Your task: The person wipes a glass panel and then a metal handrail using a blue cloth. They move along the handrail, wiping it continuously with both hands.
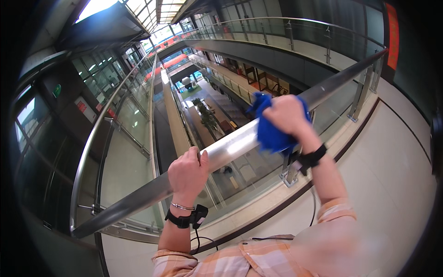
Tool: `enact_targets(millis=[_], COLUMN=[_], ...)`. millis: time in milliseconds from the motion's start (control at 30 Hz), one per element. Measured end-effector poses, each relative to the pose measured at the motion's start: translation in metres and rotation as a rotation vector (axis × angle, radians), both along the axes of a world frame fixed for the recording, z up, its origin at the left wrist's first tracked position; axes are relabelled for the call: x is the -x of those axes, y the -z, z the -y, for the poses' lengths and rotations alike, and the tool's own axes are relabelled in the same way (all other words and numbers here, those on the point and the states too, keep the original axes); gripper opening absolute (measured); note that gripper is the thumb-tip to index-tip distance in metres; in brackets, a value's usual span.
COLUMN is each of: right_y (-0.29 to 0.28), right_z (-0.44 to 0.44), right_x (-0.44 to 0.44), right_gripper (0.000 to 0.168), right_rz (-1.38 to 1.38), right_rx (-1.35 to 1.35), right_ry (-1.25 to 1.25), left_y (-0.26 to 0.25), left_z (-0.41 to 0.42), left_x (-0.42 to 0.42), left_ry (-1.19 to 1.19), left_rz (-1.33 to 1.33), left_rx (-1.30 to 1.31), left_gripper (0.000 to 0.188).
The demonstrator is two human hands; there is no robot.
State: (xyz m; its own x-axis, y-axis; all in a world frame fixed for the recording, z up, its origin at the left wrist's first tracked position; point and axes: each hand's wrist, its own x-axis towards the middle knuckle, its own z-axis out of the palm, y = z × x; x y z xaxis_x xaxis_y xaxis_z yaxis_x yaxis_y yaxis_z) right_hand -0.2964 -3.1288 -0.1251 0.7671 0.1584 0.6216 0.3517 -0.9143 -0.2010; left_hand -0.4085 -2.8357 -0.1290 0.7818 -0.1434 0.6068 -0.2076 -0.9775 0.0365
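Observation:
A thick stainless-steel handrail [230, 143] runs slantwise before me, from the lower left to the upper right. My left hand [188, 173] grips the rail, its thumb and fingers wrapped over the top. Farther right, my right hand [287, 112] presses a bunched blue cloth [275, 133] onto the same rail. The cloth drapes over the rail's near side and hides the metal under it. My right hand looks slightly blurred. Both wrists wear black straps with small devices, and a metal bangle circles the left wrist.
Below the rail stand clear glass panels [242, 180] and a metal post [289, 175]. Beyond lies a deep atrium with lower floors [193, 114]. Thin cables hang from the wrist devices. Pale floor tiles [380, 166] lie to the right. Another railing [104, 121] curves off at left.

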Motion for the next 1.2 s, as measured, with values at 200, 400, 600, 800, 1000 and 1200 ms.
enact_targets(millis=[200,400,600,800,1000,1200], right_y=[0.001,0.000,-0.018,-0.005,0.019,0.025], right_z=[0.091,-0.088,-0.055,0.112,0.004,-0.023], right_x=[-0.043,0.032,0.022,-0.047,-0.016,0.014], right_gripper=[0.047,0.044,0.044,0.039,0.034,0.020], right_rz=[-0.029,0.010,-0.291,-0.021,0.120,0.502], right_rx=[0.133,0.132,0.059,0.170,-0.018,-0.178], right_ry=[0.206,-0.271,-0.261,0.189,-0.026,-0.341], left_y=[0.001,0.008,0.005,-0.001,-0.006,-0.002], left_z=[0.009,0.000,0.000,0.009,0.014,-0.001], left_x=[-0.007,-0.013,-0.003,-0.003,-0.002,0.002], left_ry=[0.030,0.084,-0.024,-0.012,-0.114,-0.147], left_rz=[0.053,0.308,0.027,0.031,-0.014,-0.028], left_rx=[0.010,-0.047,-0.047,0.000,0.039,0.085], left_gripper=[0.028,0.038,0.044,0.040,0.034,0.036])
